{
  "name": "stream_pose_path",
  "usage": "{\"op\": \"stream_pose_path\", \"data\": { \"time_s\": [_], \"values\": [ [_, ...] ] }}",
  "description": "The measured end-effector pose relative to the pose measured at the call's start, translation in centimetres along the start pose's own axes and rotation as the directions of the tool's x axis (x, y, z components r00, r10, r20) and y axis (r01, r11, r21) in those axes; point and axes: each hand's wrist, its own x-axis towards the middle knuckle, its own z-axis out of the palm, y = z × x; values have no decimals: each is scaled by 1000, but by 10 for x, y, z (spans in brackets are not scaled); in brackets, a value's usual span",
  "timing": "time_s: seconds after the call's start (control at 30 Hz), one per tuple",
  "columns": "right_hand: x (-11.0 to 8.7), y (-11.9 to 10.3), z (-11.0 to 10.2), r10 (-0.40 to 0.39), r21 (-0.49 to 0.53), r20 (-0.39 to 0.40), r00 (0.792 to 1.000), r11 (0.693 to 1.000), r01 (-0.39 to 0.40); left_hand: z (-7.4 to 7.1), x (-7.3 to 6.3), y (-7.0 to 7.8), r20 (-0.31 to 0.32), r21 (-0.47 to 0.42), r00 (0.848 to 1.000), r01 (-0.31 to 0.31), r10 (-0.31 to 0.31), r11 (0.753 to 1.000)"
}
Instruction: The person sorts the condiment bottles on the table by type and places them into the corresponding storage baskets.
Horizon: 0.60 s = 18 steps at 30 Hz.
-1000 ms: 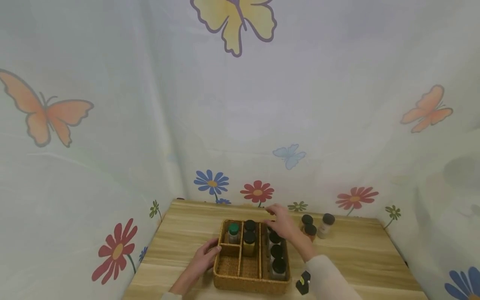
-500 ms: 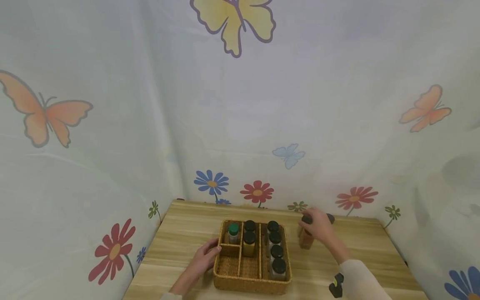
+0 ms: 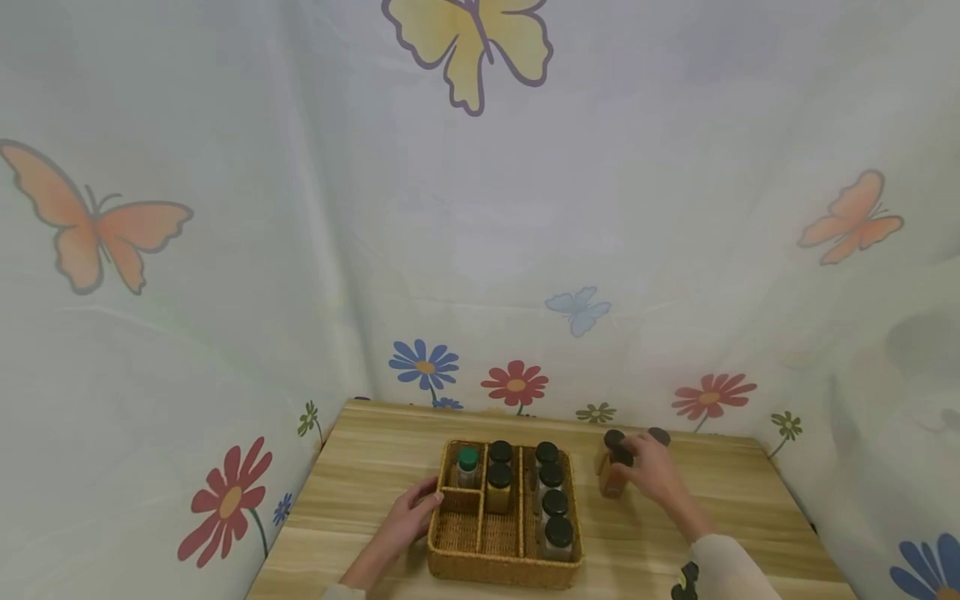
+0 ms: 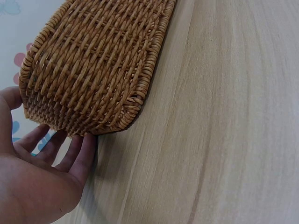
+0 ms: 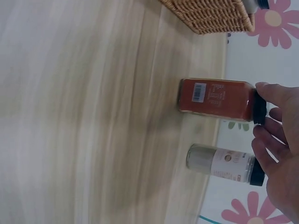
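My right hand (image 3: 654, 471) has thumb and fingertips at the black lid of a glass spice jar (image 5: 217, 98) filled with red-brown powder, pinching it from both sides. In the right wrist view a pale-labelled spice jar (image 5: 230, 164) with a black lid stands beside it. Another black-lidded jar (image 3: 614, 438) is partly hidden behind the red one in the head view. At the left side of a wicker basket (image 3: 502, 571), my left hand (image 3: 405, 521) rests with its thumb at the rim. Its fingertips (image 4: 84, 149) touch the woven outer wall.
The basket has several compartments. A green-lidded jar (image 3: 468, 467) stands back left, two black-lidded jars, one of them yellowish (image 3: 498, 490), in the middle, and several (image 3: 558, 537) line the right side. A printed curtain (image 3: 480, 250) hangs behind the wooden table (image 3: 360, 450).
My right hand has moved right, from above the basket's back right corner to the jars on the table, and taken the red jar's lid. The left hand and basket have stayed put.
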Motion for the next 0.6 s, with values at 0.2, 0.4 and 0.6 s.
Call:
{"op": "stream_pose_path", "data": {
  "time_s": [0.2, 0.4, 0.6],
  "values": [
    [-4, 4, 1, 10, 35, 13, 1000, 999, -10, 1, 0, 2, -2, 0, 1000, 9, -9, 1000],
    [-7, 6, 1, 24, 66, 27, 999, 997, -26, 0, 0, 0, 0, 1, 1000, 4, -4, 1000],
    [-9, 3, -2, 23, 70, 52, 998, 997, -26, 1, 1, 0, -5, 4, 1000, 4, -4, 1000]
  ]
}}
